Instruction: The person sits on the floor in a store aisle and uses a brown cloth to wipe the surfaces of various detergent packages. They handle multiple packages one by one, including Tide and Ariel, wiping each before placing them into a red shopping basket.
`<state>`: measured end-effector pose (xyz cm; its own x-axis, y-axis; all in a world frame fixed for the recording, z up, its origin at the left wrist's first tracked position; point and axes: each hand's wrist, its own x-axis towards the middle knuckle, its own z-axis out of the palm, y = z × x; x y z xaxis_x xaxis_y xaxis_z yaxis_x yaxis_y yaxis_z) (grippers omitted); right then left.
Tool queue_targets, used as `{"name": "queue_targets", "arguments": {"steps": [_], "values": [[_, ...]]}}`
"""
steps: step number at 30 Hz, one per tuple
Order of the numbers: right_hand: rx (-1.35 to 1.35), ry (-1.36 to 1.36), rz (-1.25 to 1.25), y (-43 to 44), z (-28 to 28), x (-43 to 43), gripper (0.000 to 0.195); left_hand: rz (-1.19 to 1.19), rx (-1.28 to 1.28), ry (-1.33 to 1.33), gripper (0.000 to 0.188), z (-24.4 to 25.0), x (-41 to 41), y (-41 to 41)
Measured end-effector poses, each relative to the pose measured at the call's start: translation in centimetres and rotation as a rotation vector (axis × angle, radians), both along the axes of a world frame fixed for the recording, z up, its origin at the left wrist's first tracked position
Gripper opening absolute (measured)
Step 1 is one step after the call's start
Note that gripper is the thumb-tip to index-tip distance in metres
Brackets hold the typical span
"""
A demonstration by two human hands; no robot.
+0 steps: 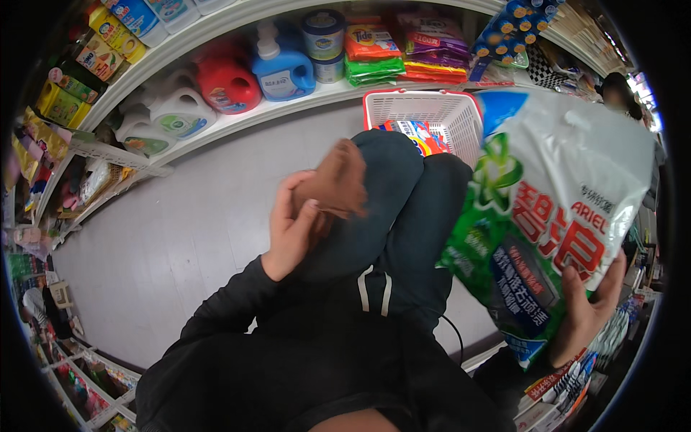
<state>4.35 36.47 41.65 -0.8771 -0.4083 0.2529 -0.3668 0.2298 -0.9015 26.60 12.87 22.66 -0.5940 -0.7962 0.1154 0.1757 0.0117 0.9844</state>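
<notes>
My left hand (291, 227) grips a folded brown cloth (337, 181), somewhat blurred, above my left knee. Out to the right, my right hand (591, 308) holds a large green and white Ariel laundry detergent bag (545, 216) from its lower right side. The bag is tilted, with its printed front turned up towards me. Beyond my knees a white plastic shopping basket (459, 129) with a red rim stands on the floor. Inside it lies an orange and blue detergent packet (418, 135), partly hidden by my knee.
A white shelf (237, 127) curves across the front, bearing a blue detergent jug (283, 73), a red jug (227, 81), white jugs (181, 110), tubs (324, 40) and Tide packets (372, 40). More stocked shelving stands at both sides. Another person (621, 97) is at the far right.
</notes>
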Motion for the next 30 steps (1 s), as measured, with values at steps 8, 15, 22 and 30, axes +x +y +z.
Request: {"name": "queue_targets", "arguments": {"steps": [8,15,22,30], "values": [[0.733,0.603,0.756,-8.4,-8.6,6.7,0.062,0.263,-0.185,0.242,0.049,2.6,2.4,-3.4],[0.352,0.451,0.775,-4.0,-18.0,4.8,0.048,0.057,-0.675,-0.113,0.045,2.7,-0.3,-2.0],[0.322,-0.173,-0.024,4.2,-23.1,0.3,0.055,-0.292,-1.299,-0.514,0.042,0.7,-8.1,0.6],[-0.077,0.091,0.297,4.3,-26.2,1.0,0.065,-0.846,-1.197,-0.014,0.059,-1.7,-11.7,12.7]]}}
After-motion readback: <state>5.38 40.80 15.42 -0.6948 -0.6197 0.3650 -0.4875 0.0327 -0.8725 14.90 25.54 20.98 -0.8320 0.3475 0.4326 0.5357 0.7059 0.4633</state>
